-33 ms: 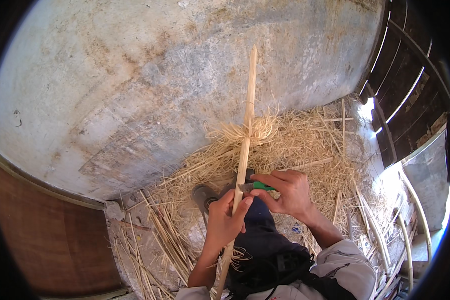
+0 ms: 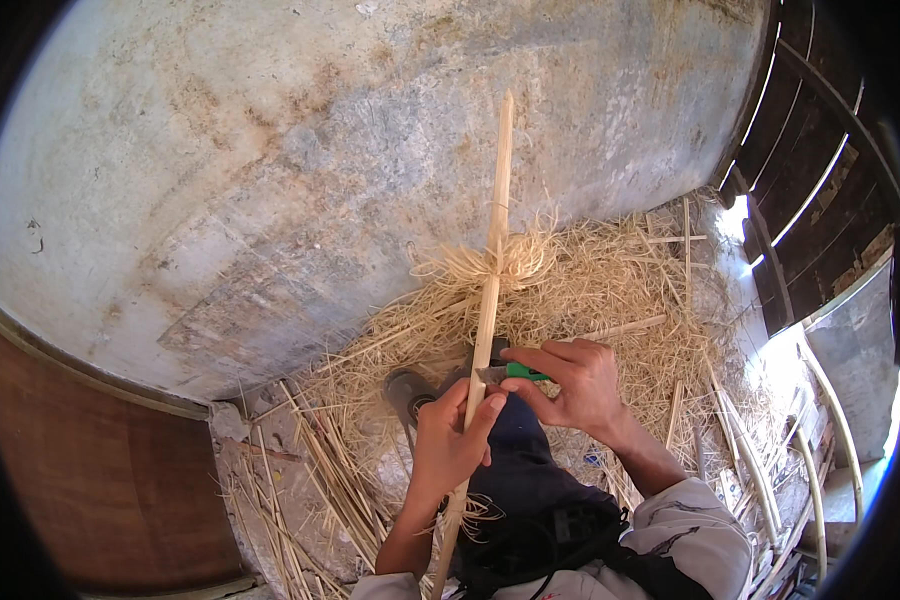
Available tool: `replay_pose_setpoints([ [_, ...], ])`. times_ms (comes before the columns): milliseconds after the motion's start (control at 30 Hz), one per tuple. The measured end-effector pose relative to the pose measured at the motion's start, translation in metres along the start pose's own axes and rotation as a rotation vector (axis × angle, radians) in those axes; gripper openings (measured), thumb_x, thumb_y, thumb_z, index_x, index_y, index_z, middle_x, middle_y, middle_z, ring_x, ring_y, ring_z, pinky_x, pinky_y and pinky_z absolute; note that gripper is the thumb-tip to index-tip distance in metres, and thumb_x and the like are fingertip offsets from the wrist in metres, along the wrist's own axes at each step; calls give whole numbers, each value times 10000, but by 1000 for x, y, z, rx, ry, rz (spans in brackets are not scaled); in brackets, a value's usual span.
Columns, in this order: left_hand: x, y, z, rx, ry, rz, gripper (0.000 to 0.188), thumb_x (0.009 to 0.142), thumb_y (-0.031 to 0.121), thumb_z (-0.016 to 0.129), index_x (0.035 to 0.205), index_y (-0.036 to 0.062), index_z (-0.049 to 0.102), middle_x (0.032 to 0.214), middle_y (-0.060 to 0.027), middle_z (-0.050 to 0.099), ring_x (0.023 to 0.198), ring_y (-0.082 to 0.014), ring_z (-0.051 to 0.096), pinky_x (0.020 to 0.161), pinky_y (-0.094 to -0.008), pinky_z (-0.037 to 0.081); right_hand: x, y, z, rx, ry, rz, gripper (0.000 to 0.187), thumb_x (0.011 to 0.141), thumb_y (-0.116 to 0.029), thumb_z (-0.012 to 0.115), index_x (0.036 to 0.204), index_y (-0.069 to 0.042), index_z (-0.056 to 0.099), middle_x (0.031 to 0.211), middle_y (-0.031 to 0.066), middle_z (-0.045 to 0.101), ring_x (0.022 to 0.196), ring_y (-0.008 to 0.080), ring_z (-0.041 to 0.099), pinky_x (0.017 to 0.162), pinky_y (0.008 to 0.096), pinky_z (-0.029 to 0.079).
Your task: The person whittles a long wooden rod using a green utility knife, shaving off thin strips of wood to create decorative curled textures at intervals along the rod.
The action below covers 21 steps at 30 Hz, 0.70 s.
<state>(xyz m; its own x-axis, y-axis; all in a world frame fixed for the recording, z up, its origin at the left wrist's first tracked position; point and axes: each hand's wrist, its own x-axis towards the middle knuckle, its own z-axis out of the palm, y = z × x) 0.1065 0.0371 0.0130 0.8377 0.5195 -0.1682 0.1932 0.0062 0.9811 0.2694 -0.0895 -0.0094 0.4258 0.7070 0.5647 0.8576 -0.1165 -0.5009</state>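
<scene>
A long pale bamboo or wooden stick runs upward in front of me, its tapered tip high against the wall. My left hand is closed round its lower part. In my right hand is a green-handled knife, and its short blade lies against the stick just above my left fingers. A ruff of thin curled shavings hangs around the stick about halfway up. Another small tuft of curls clings to it below my left hand.
Loose shavings cover the floor ahead and to the right. Several long strips lie at the left. A stained wall rises in front, with a brown wooden panel at lower left. Curved poles stand at the right.
</scene>
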Motion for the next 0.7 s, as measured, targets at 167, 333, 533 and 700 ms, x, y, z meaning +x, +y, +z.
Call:
replay_pose_setpoints([
  [167,1,1,1,-24,-7,0,252,1071,217,670,1161,-18,686,690,28,562,496,-44,549,432,-238,450,0,3,2,-10,13,-8,316,860,-401,842,1088,-184,812,703,-7,679,554,226,662,528,362,516],
  [333,0,2,0,-26,-15,-6,229,1073,208,665,1140,-11,681,696,30,552,499,-42,543,432,-235,452,3,4,3,-6,30,-14,311,857,-393,847,1080,-179,814,714,-2,690,561,226,668,529,361,517],
  [533,0,5,1,-34,-6,-1,152,1059,129,643,1114,-4,690,716,40,567,500,-27,548,424,-224,415,7,5,2,-12,40,-3,309,852,-389,854,1071,-175,816,723,9,698,568,229,673,530,364,515],
  [700,0,5,1,-19,-7,1,149,1057,132,644,1105,0,693,711,42,570,502,-27,549,427,-226,420,11,10,3,21,74,28,305,853,-382,854,1070,-172,814,722,8,696,569,230,673,529,366,512],
])
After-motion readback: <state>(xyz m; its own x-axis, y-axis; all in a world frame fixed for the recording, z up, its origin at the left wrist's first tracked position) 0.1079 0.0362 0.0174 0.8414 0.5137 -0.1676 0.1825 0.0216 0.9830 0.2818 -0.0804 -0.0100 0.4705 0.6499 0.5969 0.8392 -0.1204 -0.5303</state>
